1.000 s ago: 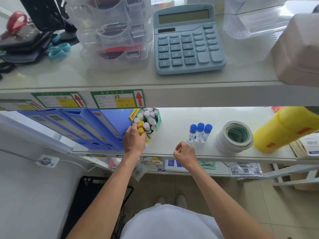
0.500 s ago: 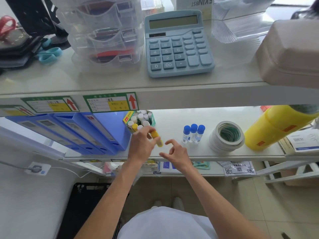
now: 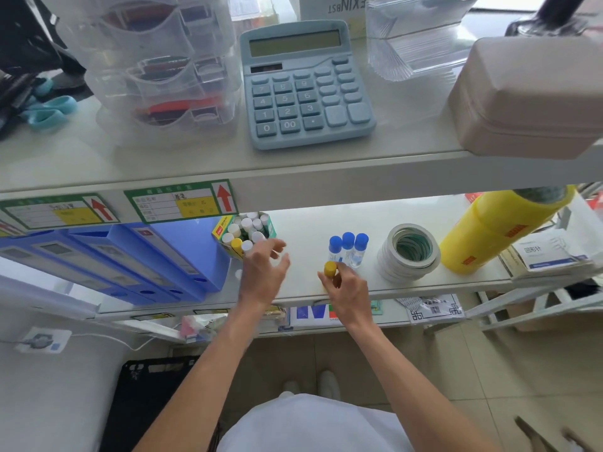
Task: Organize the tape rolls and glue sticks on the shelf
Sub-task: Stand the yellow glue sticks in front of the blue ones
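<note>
On the lower shelf (image 3: pixel 303 291) my right hand (image 3: pixel 346 288) grips a yellow-capped glue stick (image 3: pixel 330 269) upright, just in front of three blue-capped glue bottles (image 3: pixel 348 246). My left hand (image 3: pixel 264 272) hovers with fingers spread beside a green and yellow box of glue sticks (image 3: pixel 243 234), which holds several white-capped sticks and a yellow one. A stack of white tape rolls (image 3: pixel 409 252) lies flat to the right of the bottles.
Blue file boxes (image 3: pixel 137 256) fill the shelf left of the glue box. A large yellow roll (image 3: pixel 499 230) lies at the right, beside paper packs (image 3: pixel 551 256). The upper shelf carries a blue calculator (image 3: pixel 303 86), clear drawers (image 3: pixel 156 70) and a beige case (image 3: pixel 528 96).
My left hand took a yellow-capped glue stick from the box and passed it to the right hand, which now holds it near the blue-capped bottles. The left hand has opened.
</note>
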